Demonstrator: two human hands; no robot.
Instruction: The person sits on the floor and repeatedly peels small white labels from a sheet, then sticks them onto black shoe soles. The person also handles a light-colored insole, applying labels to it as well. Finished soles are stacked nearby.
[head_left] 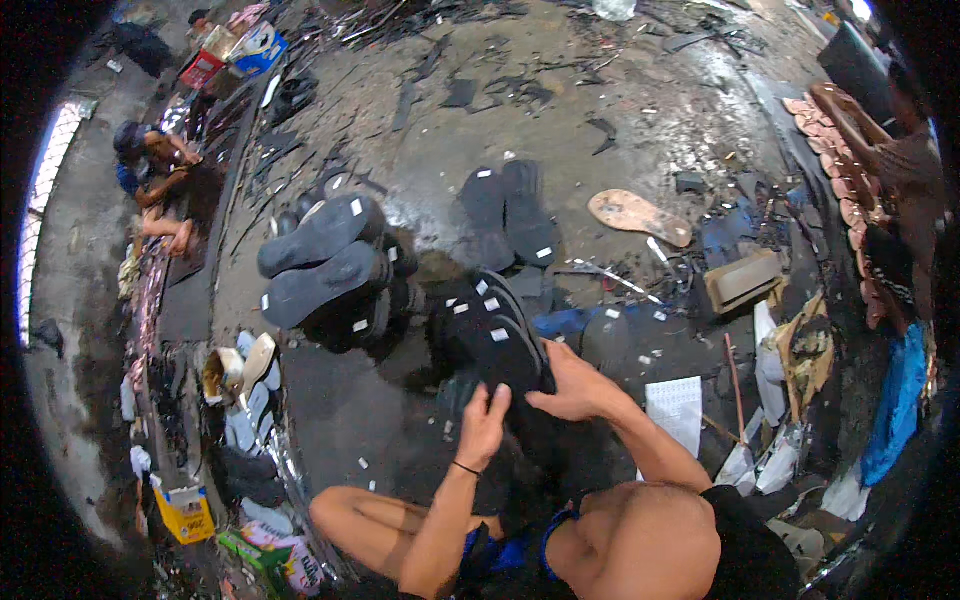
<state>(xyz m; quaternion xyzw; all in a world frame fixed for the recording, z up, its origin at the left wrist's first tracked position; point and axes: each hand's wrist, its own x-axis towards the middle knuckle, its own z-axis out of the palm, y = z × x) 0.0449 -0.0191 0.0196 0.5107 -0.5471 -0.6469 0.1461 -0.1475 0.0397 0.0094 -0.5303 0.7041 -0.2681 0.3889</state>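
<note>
A bundle of black soles with small white tags is standing between the person's two hands, just above the dark floor in the middle of the view. The right hand is gripping the bundle along its near right edge, with the thumb lying toward the near end. The left hand is reaching up to the bundle's near left side with the thumb raised; whether it is gripping or only resting there, I cannot tell. A dark band is circling the left wrist.

Just beyond the bundle, a pair of dark soles is lying side by side on the floor, each bearing a white tag. To the left, a pile of dark grey soles is resting, also tagged. To the right, a tan sole is lying alone, and farther right a beige block is sitting among scraps. A white sheet of paper is lying near the right forearm.

Farther out, a yellow box is standing at the lower left, a person is sitting at the upper left, and a row of pinkish soles is running along the right side, near a blue sheet.
</note>
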